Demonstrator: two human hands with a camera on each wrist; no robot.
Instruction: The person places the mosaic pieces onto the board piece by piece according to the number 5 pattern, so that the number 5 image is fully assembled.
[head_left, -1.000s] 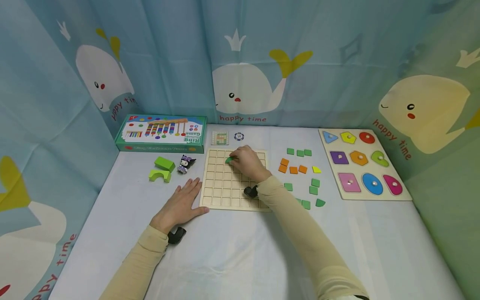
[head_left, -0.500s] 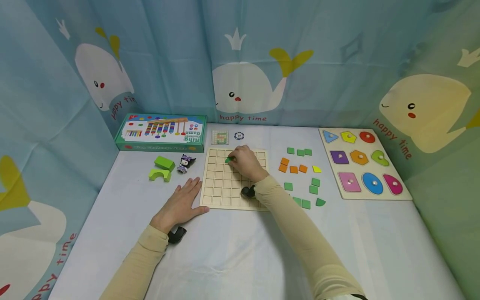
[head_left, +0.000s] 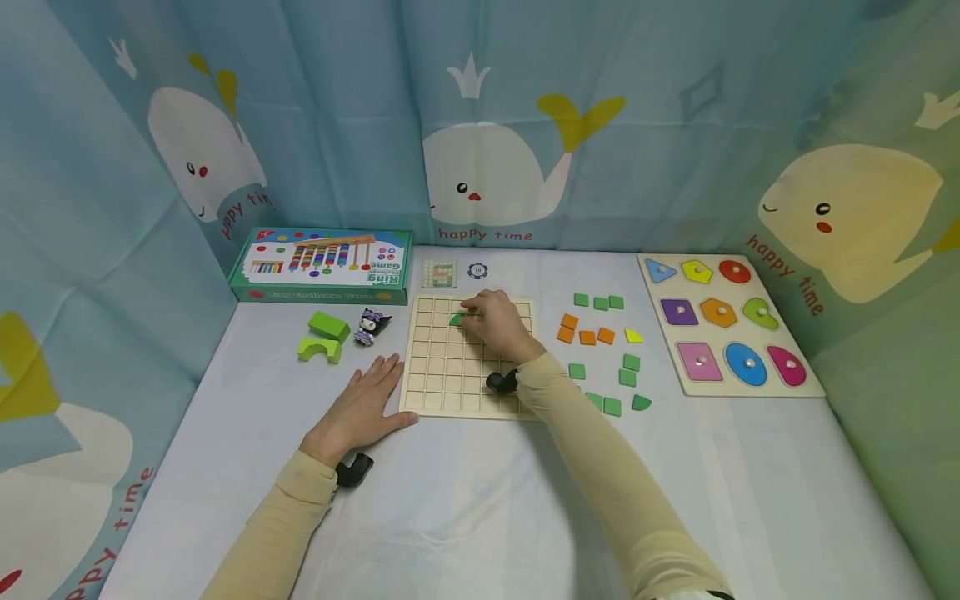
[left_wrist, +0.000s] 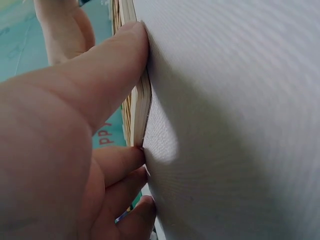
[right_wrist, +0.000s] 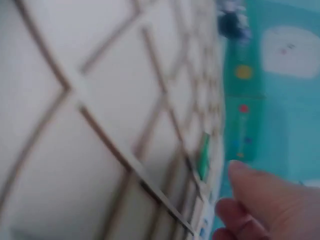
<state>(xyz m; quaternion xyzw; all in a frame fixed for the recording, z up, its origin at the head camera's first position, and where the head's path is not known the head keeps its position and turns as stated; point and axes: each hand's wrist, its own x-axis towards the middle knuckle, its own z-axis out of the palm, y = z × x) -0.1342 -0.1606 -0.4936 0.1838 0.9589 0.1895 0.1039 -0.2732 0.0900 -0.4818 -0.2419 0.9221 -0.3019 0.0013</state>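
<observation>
A square wooden board [head_left: 442, 375] with a grid of recessed cells lies on the white cloth. My left hand [head_left: 360, 406] rests at the board's near left corner with fingers spread. In the left wrist view, its thumb [left_wrist: 115, 55] and forefinger touch the board's edge. A small dark green tile [head_left: 456, 320] sits in a cell near the far side; its full outline is partly hidden. My right hand [head_left: 495, 323] hovers over the board just right of that tile. In the right wrist view, the right thumb [right_wrist: 255, 185] is apart from the green tile [right_wrist: 204, 157], fingers loosely bent.
Right of the board lie loose green tiles [head_left: 601, 303], orange tiles [head_left: 587, 337], a yellow piece [head_left: 633, 336] and a green quarter-round piece [head_left: 641, 402]. A knobbed shape puzzle [head_left: 712, 375] lies far right. Left are green blocks [head_left: 328, 327], a figurine [head_left: 370, 327] and a game box [head_left: 322, 265].
My right hand has let go of the green tile and drawn slightly to the right, leaving the tile on the board. The left hand has stayed in place.
</observation>
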